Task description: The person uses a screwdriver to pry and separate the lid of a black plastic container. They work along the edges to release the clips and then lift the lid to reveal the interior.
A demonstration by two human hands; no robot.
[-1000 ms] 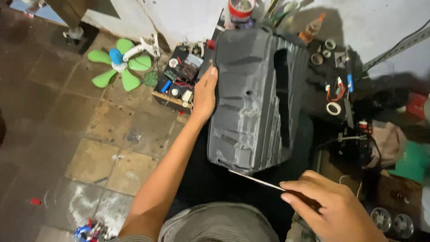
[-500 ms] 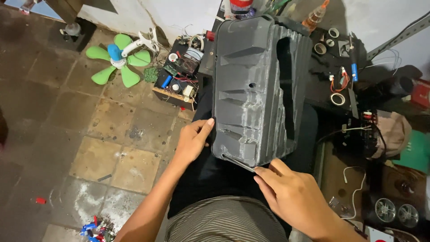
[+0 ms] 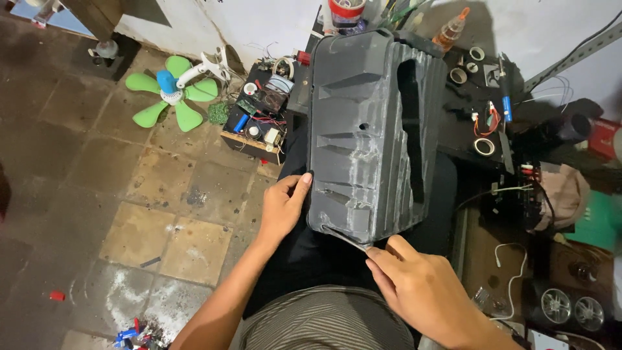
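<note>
Grey plastic housing point(image 3: 372, 129) lies lengthwise on person's lap, far end by cluttered table point(image 3: 466, 133). Left hand point(image 3: 284, 207) open, fingers flat against housing's near-left edge. Right hand point(image 3: 421, 291) pinches thin metal blade point(image 3: 343, 238) (tip at housing's near corner). Green fan point(image 3: 172, 94) on floor, well apart.

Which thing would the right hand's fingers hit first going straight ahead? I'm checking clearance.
Probably the near bottom edge of the grey plastic casing: the right hand points up-left at it, its fingers almost touching.
</note>
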